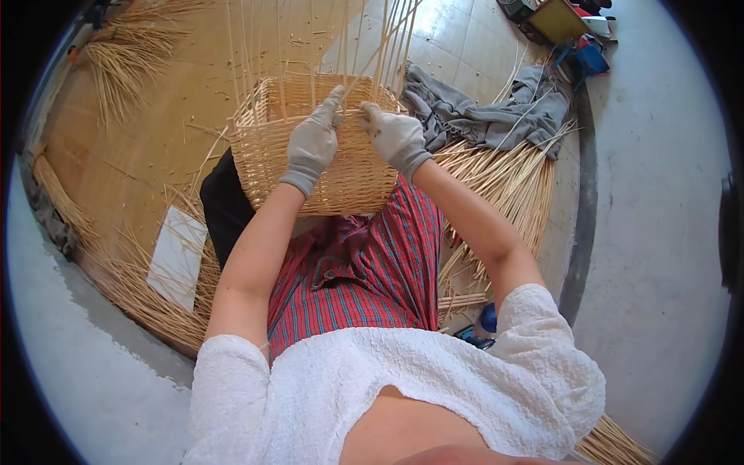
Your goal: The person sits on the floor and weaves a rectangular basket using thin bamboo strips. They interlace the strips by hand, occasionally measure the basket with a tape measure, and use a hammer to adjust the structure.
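Observation:
A half-woven wicker basket (353, 180) rests on my lap, its tall upright stakes (313, 46) rising from the walls. Both hands wear pale grey gloves. My left hand (314, 143) grips the near wall at its top edge, its fingertips against a stake. To the right of it, my right hand (395, 138) is closed at the same edge, fingers bent over the weave. What lies under its fingertips, perhaps a thin strand, is too small to make out. The basket's inside is partly hidden by the near wall and the hands.
A grey cloth (496, 108) covers part of a big bundle of cane rods (504, 186) at the right. More loose rods (128, 271) lie at the left, around a white board (178, 256). A blue item (587, 58) stands at the far right. Scraps dot the floor.

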The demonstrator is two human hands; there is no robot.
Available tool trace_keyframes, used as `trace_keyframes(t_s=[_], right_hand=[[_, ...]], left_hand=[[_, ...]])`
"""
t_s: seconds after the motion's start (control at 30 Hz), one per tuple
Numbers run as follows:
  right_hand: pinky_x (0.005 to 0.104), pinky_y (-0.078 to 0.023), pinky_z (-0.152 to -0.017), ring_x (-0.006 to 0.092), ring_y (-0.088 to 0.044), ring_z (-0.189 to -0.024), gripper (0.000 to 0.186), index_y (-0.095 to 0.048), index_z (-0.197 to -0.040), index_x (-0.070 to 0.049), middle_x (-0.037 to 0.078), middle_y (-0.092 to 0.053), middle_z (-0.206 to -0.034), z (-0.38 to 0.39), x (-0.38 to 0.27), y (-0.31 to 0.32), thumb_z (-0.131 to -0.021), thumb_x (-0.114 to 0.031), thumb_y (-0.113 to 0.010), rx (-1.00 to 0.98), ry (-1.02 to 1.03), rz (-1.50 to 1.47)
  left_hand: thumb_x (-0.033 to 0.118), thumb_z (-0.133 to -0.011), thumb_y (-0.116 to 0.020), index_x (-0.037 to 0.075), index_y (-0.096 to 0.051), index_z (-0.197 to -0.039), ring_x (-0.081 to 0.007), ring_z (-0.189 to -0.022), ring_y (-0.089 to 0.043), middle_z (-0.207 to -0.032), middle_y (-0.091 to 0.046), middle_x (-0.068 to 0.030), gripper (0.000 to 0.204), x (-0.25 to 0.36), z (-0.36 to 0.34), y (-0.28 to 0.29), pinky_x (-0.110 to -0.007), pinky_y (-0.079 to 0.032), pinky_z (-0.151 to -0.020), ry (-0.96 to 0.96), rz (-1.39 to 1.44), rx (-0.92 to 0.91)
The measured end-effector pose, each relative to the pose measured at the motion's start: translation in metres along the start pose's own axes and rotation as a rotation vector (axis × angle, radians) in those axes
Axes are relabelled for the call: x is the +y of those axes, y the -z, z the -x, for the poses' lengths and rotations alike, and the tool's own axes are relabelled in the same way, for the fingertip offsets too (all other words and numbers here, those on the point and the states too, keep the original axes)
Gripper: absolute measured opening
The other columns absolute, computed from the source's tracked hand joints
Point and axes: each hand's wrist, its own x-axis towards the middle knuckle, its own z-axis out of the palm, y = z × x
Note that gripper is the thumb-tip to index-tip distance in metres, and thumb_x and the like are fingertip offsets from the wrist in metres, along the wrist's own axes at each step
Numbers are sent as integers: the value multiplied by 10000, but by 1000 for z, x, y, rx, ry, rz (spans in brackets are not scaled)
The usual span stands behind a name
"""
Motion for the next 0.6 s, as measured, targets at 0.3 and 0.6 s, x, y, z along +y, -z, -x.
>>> trace_keyframes(t_s=[0.3,0.6], right_hand=[[358,-534,-898,290,-694,-1047,634,-609,-1246,-39,167,-716,-1124,-10,11,-23,-743,-367,-811,-22,-257,-666],[394,-532,-923,358,-666,-1074,633,-605,-1244,-55,214,-690,-1154,-9,14,-32,-723,-366,-784,43,-194,-530]], left_hand=[[314,-999,-522,104,-655,-1162,-407,-943,-667,-1047,-696,-216,297,14,-49,-2,-448,-535,-813,455,131,-304],[420,-1007,-546,21,-646,-1210,-257,-917,-673,-1100,-724,-156,459,-25,-70,-12,-394,-515,-875,246,13,-370]])
